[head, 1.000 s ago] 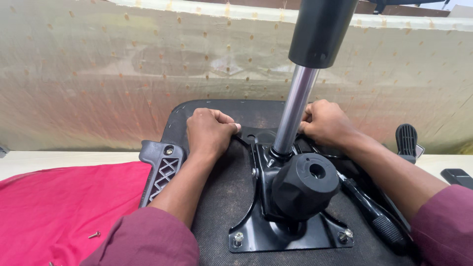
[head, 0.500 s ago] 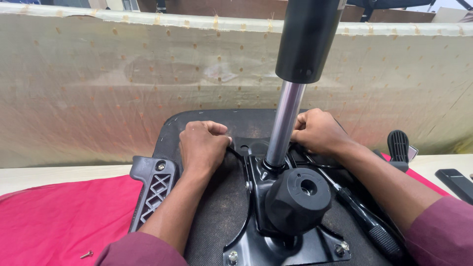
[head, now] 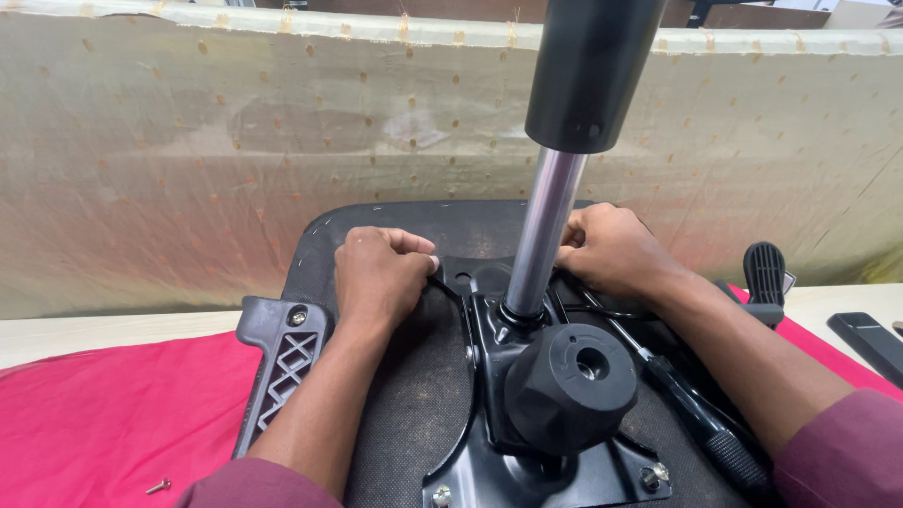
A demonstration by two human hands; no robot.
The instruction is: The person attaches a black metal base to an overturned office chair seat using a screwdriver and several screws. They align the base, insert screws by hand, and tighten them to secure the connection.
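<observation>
An upturned chair seat lies on a red cloth, its black underside rough and speckled. Bolted to the middle of the seat is a black metal plate, and from the plate rises a gas column: a shiny steel rod below, a wide black sleeve above that runs out of the top of the view. Just in front of the column sits a round black knob with a hole in its centre. A slim lever with a ribbed grip runs from the plate toward the right of the column. Left of the column a grey armrest bracket with a lattice pattern juts from the seat's edge.

The left hand is curled into a loose fist, resting on the seat left of the column, fingertips at the plate's rim; whether it pinches anything I cannot tell. The right hand is closed too, pressed against the plate right of the column, its grasp hidden.

A small screw lies on the cloth, well left of the column. Behind the seat stands a pale, dotted fabric panel, and the cloth covers a light tabletop.
</observation>
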